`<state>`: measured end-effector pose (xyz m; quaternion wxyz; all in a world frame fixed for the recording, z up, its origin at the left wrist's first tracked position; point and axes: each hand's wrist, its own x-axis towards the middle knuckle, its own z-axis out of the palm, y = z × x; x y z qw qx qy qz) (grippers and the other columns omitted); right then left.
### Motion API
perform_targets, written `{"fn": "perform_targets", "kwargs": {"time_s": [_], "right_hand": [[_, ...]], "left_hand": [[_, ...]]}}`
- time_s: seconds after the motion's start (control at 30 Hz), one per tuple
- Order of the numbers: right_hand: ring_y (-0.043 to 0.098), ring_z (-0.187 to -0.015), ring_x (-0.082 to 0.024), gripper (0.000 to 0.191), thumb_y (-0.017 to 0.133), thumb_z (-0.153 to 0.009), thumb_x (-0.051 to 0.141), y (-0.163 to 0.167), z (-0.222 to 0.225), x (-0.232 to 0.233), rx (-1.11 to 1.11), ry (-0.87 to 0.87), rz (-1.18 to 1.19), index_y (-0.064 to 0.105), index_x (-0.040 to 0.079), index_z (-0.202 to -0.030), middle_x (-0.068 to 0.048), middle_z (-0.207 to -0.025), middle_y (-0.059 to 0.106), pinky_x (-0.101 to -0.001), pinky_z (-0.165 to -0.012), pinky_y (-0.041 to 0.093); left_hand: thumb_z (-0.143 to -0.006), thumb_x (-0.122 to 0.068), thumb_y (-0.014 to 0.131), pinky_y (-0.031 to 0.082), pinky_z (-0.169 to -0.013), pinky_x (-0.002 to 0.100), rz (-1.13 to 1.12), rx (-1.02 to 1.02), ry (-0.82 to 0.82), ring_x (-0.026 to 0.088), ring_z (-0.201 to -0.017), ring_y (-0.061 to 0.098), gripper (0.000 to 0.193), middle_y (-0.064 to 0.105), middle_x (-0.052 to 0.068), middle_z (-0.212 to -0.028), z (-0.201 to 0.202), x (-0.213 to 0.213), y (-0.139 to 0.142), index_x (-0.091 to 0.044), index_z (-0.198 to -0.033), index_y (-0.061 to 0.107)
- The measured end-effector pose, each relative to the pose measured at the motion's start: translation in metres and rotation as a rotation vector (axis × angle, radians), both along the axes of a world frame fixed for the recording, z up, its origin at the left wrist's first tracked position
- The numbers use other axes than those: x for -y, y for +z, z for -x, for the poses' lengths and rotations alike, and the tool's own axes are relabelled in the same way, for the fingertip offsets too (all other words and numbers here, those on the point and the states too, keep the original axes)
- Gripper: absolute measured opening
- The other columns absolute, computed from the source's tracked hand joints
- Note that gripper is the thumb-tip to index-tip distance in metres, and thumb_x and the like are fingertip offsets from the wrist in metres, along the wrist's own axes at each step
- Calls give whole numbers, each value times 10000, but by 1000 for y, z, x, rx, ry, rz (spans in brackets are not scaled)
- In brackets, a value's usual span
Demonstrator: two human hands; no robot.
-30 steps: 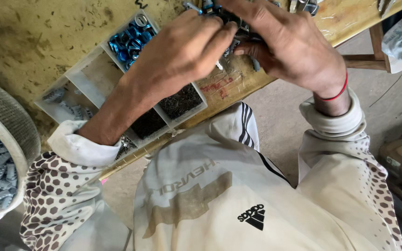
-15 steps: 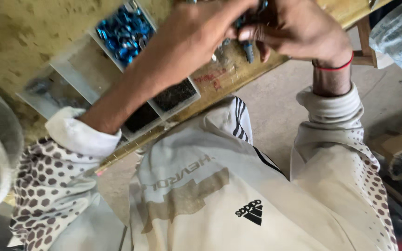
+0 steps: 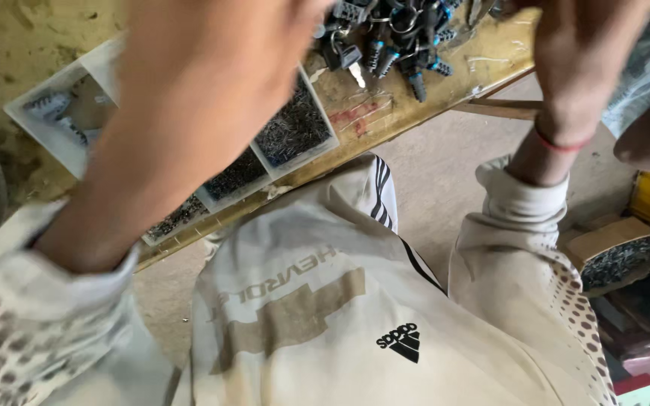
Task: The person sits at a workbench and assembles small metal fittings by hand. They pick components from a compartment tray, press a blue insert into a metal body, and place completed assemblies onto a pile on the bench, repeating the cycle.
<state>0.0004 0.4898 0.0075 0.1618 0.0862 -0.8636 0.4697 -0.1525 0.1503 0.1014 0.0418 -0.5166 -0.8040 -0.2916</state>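
The head view looks down the person's chest to a yellowish workbench [image 3: 415, 113] whose edge runs slantwise across the frame. The left hand [image 3: 212, 45] is raised close to the camera, blurred and cut by the top edge; its fingers are out of sight, so whether it is clenched or slack cannot be told. The right hand [image 3: 588, 45] is also lifted at the top right, with a thin red band [image 3: 558, 144] around the wrist; its fingers are cut off too, and its grip cannot be told. Between the two hands, on the bench, lies a heap of small dark and blue connectors [image 3: 396, 34] with a few metal rings among them. Under the left forearm sits a clear compartment tray [image 3: 295, 128]: the nearer cells hold fine dark bits, a far cell at the left holds a few grey pieces. At the right edge, well apart from the bench, an open cardboard box [image 3: 615, 256] holds more dark bits
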Motion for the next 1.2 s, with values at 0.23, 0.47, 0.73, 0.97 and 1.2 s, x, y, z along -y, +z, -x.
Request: {"fn": "perform_targets", "kwargs": {"time_s": [0.23, 0.47, 0.73, 0.97, 1.2], "right_hand": [[689, -812, -191, 324, 424, -974, -214, 68, -10, 104, 334, 192, 224, 614, 13, -1105, -196, -1166, 657, -274, -635, 559], [664, -775, -325, 327, 655, -845, 68, 34, 55, 252, 102, 557, -458, 614, -51, -1147, -168, -1032, 603, -400, -621, 521], [658, -759, -283, 306, 597, -888, 83, 30, 45, 262, 133, 537, -659, 589, -79, -1148, -158, -1038, 589, -392, -582, 484], [673, -776, -281, 272, 625, -835, 80, 39, 42, 264, 241, 512, -706, 596, -49, -1073, -171, -1095, 580, -404, -581, 493], [679, -772, -289, 244, 664, -875, 44, 38, 43, 267, 221, 488, -601, 601, -59, -1087, -179, -1069, 570, -403, -566, 514]], "left_hand": [[-1002, 9, 729, 489, -525, 244, -46, 422, 577, 150, -733, 722, 62, 751, 140, -937, -81, 115, 20, 32, -1053, 703], [-927, -176, 824, 518, -618, 400, 386, 485, 895, 265, -718, 701, 193, 749, 113, -875, -138, 150, -24, -74, -1067, 738], [-1046, -114, 726, 536, -713, 401, 178, 447, 794, 274, -826, 712, 91, 743, 88, -1020, -144, 176, -47, -62, -1104, 679], [-1043, -134, 730, 528, -685, 399, 218, 379, 755, 269, -804, 690, 104, 705, 80, -1021, -145, 176, -56, -76, -1114, 683], [-1025, -44, 721, 541, -685, 361, 98, 427, 754, 222, -818, 675, 146, 683, 95, -1029, -150, 179, -55, -44, -1125, 616]]}}
